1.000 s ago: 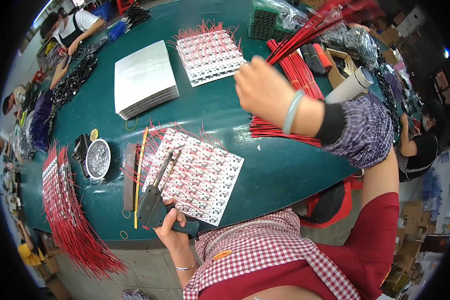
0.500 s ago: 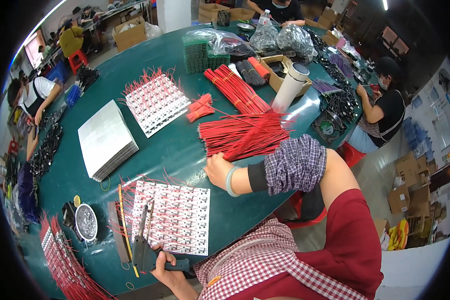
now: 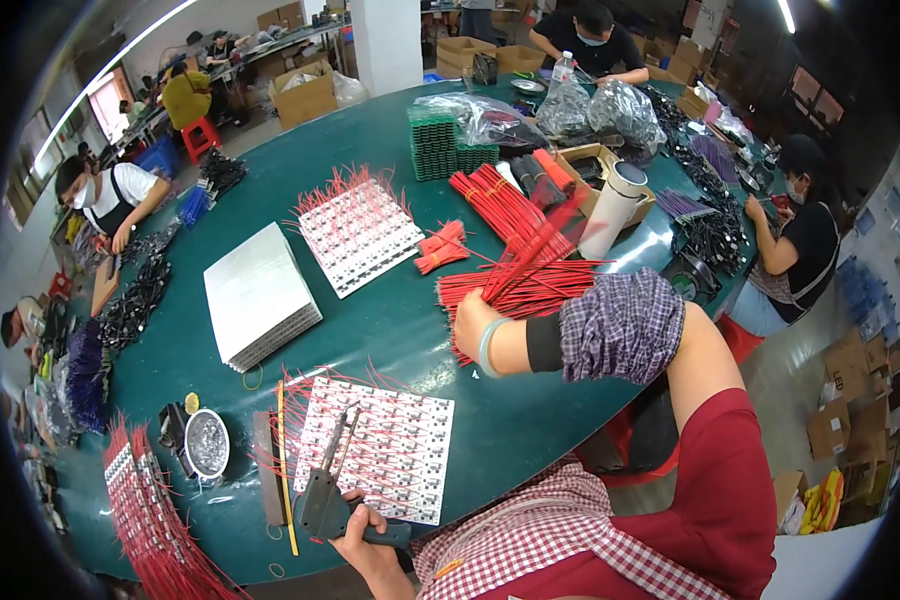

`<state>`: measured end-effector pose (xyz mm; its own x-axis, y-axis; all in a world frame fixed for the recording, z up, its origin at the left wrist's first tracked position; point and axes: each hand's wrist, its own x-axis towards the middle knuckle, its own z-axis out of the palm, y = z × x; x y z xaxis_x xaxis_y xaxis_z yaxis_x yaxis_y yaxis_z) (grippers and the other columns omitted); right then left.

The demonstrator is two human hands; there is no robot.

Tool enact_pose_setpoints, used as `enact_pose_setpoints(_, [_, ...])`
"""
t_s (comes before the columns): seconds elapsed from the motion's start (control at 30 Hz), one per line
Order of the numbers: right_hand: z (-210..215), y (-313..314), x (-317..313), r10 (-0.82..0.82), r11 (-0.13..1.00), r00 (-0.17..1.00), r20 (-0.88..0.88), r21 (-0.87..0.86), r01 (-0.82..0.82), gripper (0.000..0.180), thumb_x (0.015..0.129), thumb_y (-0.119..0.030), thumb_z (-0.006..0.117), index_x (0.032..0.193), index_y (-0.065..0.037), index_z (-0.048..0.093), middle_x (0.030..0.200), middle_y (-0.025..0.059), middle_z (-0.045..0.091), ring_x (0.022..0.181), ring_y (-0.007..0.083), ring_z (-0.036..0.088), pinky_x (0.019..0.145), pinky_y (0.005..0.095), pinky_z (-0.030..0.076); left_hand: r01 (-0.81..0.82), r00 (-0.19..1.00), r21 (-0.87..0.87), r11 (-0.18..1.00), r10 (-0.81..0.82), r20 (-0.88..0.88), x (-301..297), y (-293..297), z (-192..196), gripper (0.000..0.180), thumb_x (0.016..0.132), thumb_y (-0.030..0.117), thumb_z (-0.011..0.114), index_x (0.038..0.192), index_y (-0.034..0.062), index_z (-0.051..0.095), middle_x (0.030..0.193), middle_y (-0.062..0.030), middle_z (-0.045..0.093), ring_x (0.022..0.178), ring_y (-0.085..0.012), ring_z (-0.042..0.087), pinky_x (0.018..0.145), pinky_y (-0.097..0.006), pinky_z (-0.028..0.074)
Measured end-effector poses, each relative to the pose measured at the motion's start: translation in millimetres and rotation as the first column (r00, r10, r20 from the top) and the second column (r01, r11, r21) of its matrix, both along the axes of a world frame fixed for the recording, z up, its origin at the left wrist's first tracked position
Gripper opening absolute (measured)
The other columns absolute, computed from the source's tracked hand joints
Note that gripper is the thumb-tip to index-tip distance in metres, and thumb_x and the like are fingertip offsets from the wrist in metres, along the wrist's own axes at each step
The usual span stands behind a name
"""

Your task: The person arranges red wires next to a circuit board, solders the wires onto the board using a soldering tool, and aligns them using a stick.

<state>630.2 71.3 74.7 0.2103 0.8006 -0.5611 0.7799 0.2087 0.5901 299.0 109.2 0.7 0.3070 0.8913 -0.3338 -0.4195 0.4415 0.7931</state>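
The right hand has its fingers closed round a bundle of red wires at 1 o'clock on the worktop, while the left hand grips the soldering iron at 7 o'clock by the circuit panel, so wire fetching seems underway, and next likely calls for bringing 1 wire to the panel.

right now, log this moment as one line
left hand: grips dark soldering tool over white circuit panel | right hand: grasps red wire bundle | surface: green table

A white tumbler stands beyond stacked grey panels.

green table | white circuit panels | stacked plates | red wire bundles | white tumbler
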Motion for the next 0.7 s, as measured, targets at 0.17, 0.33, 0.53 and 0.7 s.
enact_pose_setpoints(0.17, [-82, -3, -2, 0.153, 0.966, 0.984, 0.096, -0.225, -0.128, 0.016, 0.087, -0.019, 0.061, 0.089, -0.010, 0.073, 0.067, 0.0046, 0.064, 0.065, 0.0233, 0.061, 0.059, 0.0450, 0.042, -0.033, 0.999, -0.012, 0.999, 0.034, 0.024, 7, -9, 9, 0.046, 0.080, -0.006, 0.064, 0.125, -0.0049, 0.052, 0.103, -0.0177, 0.062, 0.059, -0.0161, 0.055, 0.046, -0.028, 0.043])
enact_pose_setpoints(0.33, [-31, -13, -6, 0.039, 0.999, 0.987, -0.155, 0.003, -0.039, 0.032, 0.089, -0.021, 0.062, 0.111, -0.001, 0.073, 0.109, 0.0146, 0.072, 0.090, 0.0335, 0.071, 0.077, 0.0540, 0.055, -0.028, 0.999, -0.042, 0.999, 0.029, 0.026, -7, -8, 2, 0.059, 0.080, -0.008, 0.064, 0.137, -0.0023, 0.048, 0.107, -0.0189, 0.063, 0.059, -0.0168, 0.055, 0.047, -0.028, 0.044])
enact_pose_setpoints(0.53, [-29, -49, -6, 0.065, 0.774, 0.971, -0.229, 0.625, 0.096, 0.013, 0.084, -0.016, 0.062, 0.090, -0.006, 0.066, 0.086, 0.0092, 0.063, 0.078, 0.0240, 0.064, 0.057, 0.0379, 0.052, 0.007, 0.999, -0.019, 1.000, -0.006, 0.053, -7, -8, -2, 0.059, 0.080, -0.009, 0.064, 0.137, -0.0020, 0.050, 0.104, -0.0169, 0.065, 0.056, -0.0166, 0.054, 0.047, -0.028, 0.044])
enact_pose_setpoints(0.7, [-35, -84, -36, 0.142, 0.688, 0.890, -0.433, 0.690, 0.226, 0.013, 0.080, -0.011, 0.064, 0.090, -0.003, 0.061, 0.095, 0.0103, 0.052, 0.082, 0.0262, 0.058, 0.057, 0.0354, 0.051, 0.079, 0.995, 0.034, 0.996, -0.081, 0.052, -6, -8, -2, 0.053, 0.080, -0.008, 0.064, 0.132, -0.0030, 0.052, 0.106, -0.0176, 0.066, 0.055, -0.0163, 0.053, 0.047, -0.029, 0.044])
